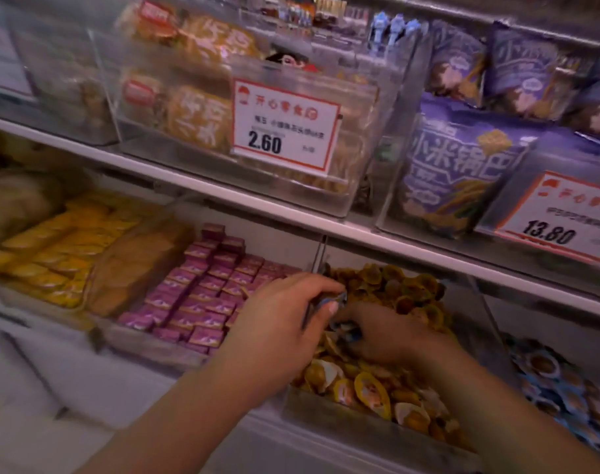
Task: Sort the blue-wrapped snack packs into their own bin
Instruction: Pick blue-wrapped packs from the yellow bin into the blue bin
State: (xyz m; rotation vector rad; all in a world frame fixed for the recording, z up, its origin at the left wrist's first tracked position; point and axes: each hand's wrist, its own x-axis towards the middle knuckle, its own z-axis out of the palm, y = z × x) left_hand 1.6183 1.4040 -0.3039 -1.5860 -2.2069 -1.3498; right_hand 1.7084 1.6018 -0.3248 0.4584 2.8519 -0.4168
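While both hands are working inside the bin of yellow-wrapped packs (pixel 377 391), status is reading as follows:

Left hand: the left hand (pixel 278 333) is hovering over the bin's left edge, thumb and fingers (pixel 329 288) pinching a small blue-wrapped pack (pixel 329 300)

Right hand: the right hand (pixel 387 336) is lying low among the yellow packs, fingers curling around another blue-wrapped piece (pixel 346 330); how firmly is not showing

Destination: the bin of blue-wrapped packs (pixel 558 388) is sitting just right of the yellow bin, beyond a clear divider

Handling: the packs are appearing small, light and film-wrapped, so likely slippery and crinkly; the contents are possibly crushable, so a light squeeze is advisable

Hold point: taking each pack across its flat faces, or by a crimped wrapper edge, is looking safest

Neighbours: purple-wrapped packs (pixel 203 295) are filling the bin to the left

Readable writing: the price tag (pixel 285 126) on the upper shelf is showing 2.60; the second tag (pixel 562 217) is showing 13.80; the purple bags (pixel 459 172) are carrying large Chinese characters, seemingly 小米锅巴; smaller print is blurring out
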